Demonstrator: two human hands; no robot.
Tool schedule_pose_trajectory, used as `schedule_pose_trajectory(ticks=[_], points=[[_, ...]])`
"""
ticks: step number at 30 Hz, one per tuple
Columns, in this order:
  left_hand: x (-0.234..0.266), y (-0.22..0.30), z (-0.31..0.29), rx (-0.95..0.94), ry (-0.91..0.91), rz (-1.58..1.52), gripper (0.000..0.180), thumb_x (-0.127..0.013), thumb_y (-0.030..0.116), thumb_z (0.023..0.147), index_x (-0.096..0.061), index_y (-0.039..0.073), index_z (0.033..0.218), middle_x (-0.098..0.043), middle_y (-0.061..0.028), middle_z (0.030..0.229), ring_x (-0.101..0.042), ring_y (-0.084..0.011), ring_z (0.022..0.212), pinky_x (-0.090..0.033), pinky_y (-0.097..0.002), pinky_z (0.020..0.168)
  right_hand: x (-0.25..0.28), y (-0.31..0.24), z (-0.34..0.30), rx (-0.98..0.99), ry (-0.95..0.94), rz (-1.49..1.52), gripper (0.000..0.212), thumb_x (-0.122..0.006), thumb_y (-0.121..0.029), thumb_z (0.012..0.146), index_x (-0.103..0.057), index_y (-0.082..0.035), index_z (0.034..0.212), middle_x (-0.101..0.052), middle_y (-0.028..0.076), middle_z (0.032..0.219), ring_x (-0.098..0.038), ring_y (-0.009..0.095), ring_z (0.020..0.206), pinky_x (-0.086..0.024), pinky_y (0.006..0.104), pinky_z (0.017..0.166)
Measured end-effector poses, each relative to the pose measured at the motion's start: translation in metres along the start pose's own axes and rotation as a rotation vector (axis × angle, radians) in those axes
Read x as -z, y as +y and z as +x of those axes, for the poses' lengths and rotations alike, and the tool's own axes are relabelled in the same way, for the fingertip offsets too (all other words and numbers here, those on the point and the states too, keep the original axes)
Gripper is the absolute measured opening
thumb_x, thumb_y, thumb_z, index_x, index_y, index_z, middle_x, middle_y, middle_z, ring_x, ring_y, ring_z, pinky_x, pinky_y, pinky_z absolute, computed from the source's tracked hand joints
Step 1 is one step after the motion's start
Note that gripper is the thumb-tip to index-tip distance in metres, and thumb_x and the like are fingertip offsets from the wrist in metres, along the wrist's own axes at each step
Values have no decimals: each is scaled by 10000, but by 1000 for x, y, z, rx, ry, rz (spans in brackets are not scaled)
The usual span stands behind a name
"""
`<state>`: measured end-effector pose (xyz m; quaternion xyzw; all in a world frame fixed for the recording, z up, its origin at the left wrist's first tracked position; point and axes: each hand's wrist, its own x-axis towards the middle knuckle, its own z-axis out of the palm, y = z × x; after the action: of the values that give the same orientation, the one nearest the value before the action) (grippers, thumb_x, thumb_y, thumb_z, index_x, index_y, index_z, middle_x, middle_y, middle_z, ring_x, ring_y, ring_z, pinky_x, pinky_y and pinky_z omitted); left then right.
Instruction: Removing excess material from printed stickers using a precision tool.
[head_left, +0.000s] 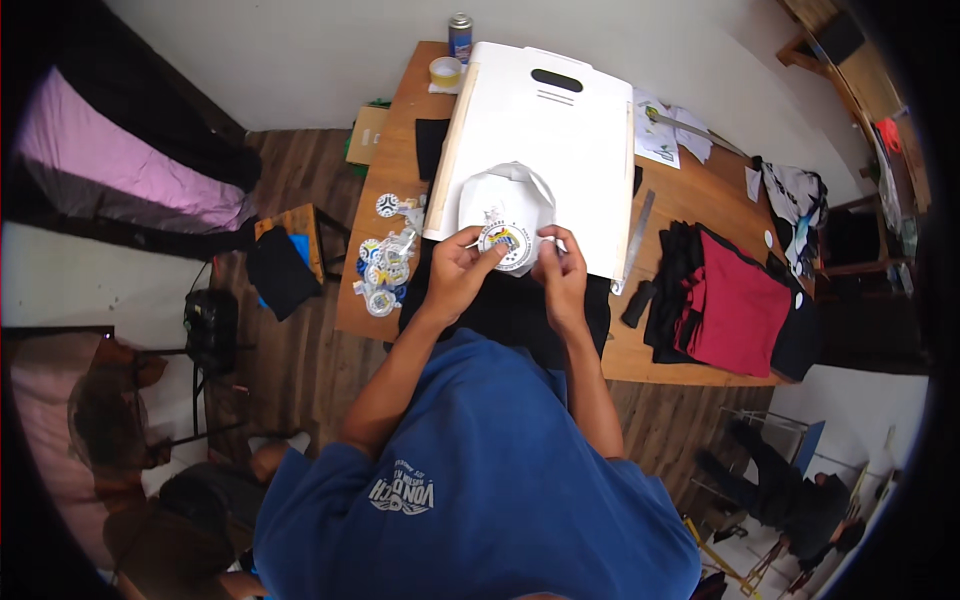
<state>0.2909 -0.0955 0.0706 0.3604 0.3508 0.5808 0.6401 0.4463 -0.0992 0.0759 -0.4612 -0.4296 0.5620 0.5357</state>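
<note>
My left hand point(462, 265) pinches a round printed sticker point(503, 245), white with a coloured emblem, its thumb lying over the face. Close by at the right edge of the sticker, my right hand point(563, 272) has its thumb and fingers closed together; what lies between them is too small to make out. A pale curled band point(537, 183), perhaps paper or film, loops beyond the sticker over a white panel point(540, 130). This panel has a dark oval slot and wooden strips along its sides. Black cloth point(490, 312) lies below my hands.
Several round stickers point(385, 262) lie heaped on the wooden table point(660, 368) at left. A tape roll point(445, 70) and spray can point(460, 37) stand at the far left. A metal ruler point(640, 232), folded black cloth point(675, 295) and red cloth point(737, 305) are at right. Other people sit nearby.
</note>
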Motion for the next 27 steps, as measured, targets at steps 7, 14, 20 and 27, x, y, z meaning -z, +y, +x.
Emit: schedule_pose_trajectory(ticks=[7, 14, 20, 27], points=[[-54, -16, 15, -70, -23, 66, 188, -624, -1, 891, -602, -74, 1063, -656, -91, 994, -610, -99, 901, -487, -222, 790, 29, -6, 2, 80, 61, 144, 69, -621, -42, 909, -570, 4, 919, -594, -16, 823, -508, 8, 725, -393, 163, 622], [-77, -28, 23, -43, 109, 72, 146, -645, 62, 900, -647, -54, 989, -670, -53, 915, -600, -65, 822, -471, -202, 732, 40, -3, 1, 66, 96, 102, 138, -654, -94, 895, -529, -72, 840, -482, -67, 655, -384, -1, 564, -284, 175, 499], [-88, -27, 29, -20, 128, 76, 164, -653, 87, 902, -654, -61, 972, -675, -54, 892, -600, -57, 787, -474, -199, 700, 68, -16, 8, -1, -104, 310, 383, -303, -372, 1029, -478, -37, 970, -281, -24, 590, -242, 88, 486, -302, 258, 483], [-97, -26, 38, -46, 93, 100, 157, -654, 76, 898, -657, -62, 972, -680, -56, 889, -603, -56, 778, -476, -196, 693, 82, -17, 11, -51, -173, 271, 397, -274, -363, 1049, -475, -26, 985, -311, -15, 587, -284, 85, 484, -292, 243, 473]])
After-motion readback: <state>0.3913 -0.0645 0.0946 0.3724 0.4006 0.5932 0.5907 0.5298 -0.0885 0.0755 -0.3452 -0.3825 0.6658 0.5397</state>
